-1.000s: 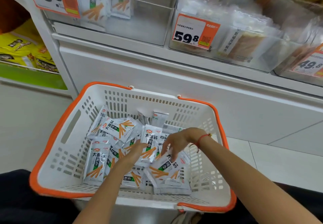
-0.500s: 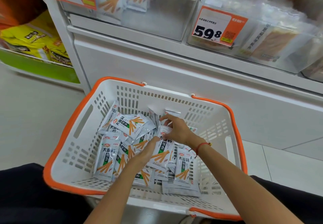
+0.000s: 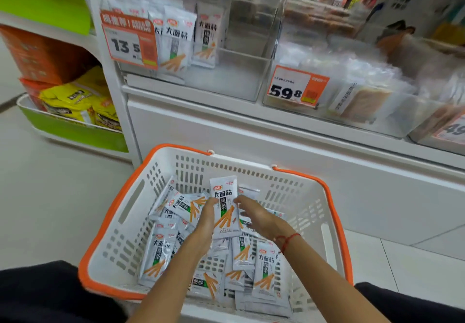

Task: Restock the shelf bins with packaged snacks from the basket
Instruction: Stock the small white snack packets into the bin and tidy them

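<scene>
Both hands held one snack pack (image 3: 224, 205) upright over the basket (image 3: 334, 212): left hand (image 3: 207, 218) gripping its edge, right hand (image 3: 254, 213) loosely alongside. Looked light, floppy, slick; pinching mid-edge seemed safest.

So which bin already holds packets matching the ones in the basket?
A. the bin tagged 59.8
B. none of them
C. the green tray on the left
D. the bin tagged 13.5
D: the bin behind the 13.5 tag holds upright packets with the same print as the packet held over the basket.
</scene>
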The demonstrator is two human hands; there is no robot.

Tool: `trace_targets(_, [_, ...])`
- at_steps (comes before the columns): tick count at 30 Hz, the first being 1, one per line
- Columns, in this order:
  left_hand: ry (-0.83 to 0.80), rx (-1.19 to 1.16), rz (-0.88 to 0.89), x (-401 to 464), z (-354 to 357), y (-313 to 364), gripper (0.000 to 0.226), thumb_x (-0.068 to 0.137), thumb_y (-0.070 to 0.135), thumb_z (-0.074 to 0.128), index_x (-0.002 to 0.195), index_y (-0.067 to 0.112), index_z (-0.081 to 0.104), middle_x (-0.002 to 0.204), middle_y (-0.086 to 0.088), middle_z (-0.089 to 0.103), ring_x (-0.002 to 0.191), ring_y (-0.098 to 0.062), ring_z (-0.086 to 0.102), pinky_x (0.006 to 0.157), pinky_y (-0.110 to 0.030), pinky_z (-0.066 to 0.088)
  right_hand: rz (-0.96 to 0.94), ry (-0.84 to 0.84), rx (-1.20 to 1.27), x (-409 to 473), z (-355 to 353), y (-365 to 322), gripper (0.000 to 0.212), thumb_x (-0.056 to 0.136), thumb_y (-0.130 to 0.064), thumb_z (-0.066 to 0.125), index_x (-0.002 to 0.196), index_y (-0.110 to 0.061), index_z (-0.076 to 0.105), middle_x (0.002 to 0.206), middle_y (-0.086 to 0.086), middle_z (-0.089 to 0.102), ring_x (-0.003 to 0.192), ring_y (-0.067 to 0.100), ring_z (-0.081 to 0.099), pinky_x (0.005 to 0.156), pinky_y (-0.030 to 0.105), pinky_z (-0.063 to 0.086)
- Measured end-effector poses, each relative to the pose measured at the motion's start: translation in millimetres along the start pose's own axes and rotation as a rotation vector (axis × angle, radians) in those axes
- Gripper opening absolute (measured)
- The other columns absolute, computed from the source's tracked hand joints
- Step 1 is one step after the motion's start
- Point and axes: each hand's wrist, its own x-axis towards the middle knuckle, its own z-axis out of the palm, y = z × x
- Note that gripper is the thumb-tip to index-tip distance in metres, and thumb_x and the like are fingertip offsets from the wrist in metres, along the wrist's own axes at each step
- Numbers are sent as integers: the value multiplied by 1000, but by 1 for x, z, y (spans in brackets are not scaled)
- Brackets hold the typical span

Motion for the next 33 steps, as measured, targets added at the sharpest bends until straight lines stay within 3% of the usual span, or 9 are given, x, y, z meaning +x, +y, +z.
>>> trace_targets(3, [-28,-58,75,-20,9,26,33,99,27,34,107,9,60,82,-14,63,70,-29,58,70,-37,48,-84,76,-175,1,13,-24,25,99,-18,27,88,-14,50,76,2,46,67,13,44,74,28,47])
trace_targets(5, [-27,-66,103,-29,13,42,36,98,25,31,104,5,60,84,-16,62,76,-30,57,73,-37,48,-146,144,-274,0,15,-42,30,98,-16,25,79,-10,48,68,3,41,57,11,39,55,24,36])
trace_targets(10, [8,-40,232,-49,15,81,26,86,29,42,84,7,56,82,-14,57,78,-26,54,70,-33,43,-339,209,-493,-6,12,-88,18,90,-23,29,86,-13,44,102,17,53,88,26,47,77,32,37])
trace_targets(13, [26,16,389,-61,8,119,54,60,41,49,94,1,63,94,-21,67,86,-33,62,75,-39,50,-571,189,-445,-26,10,-121,35,78,-22,33,103,-11,55,105,14,63,91,26,60,79,37,50])
trace_targets(16, [-42,107,548,-83,-4,166,15,82,17,52,91,11,63,87,-12,69,77,-22,62,64,-21,53,-789,183,-365,-45,5,-150,27,94,-7,42,106,-28,53,106,0,62,100,17,59,90,30,47])
trace_targets(19, [-155,363,701,-98,-23,215,27,91,-1,46,94,22,60,93,1,69,75,-4,63,59,-9,48,-942,197,-286,-53,3,-174,29,97,-28,50,120,-42,42,126,-2,55,114,7,54,101,31,44])
trace_targets(22, [-246,561,835,-117,-36,262,33,86,-1,59,105,25,52,109,-2,66,95,-10,64,68,-9,48,-1078,262,-306,-55,0,-197,60,90,-57,48,143,-42,26,141,-17,41,129,7,44,107,38,39])
trace_targets(26, [-195,689,1020,-123,-33,314,59,75,-2,75,110,38,49,102,11,67,100,-5,65,78,-13,51,-1260,408,-410,-47,-13,-232,57,98,-33,46,148,-23,22,137,-12,37,130,2,35,109,24,32])
trace_targets(33, [154,1010,1092,-67,-4,377,101,36,60,76,130,31,51,121,3,58,117,-19,52,97,-44,46,-1263,572,-508,-8,-41,-277,48,94,-8,51,137,-15,31,123,-7,38,113,7,42,90,13,32])
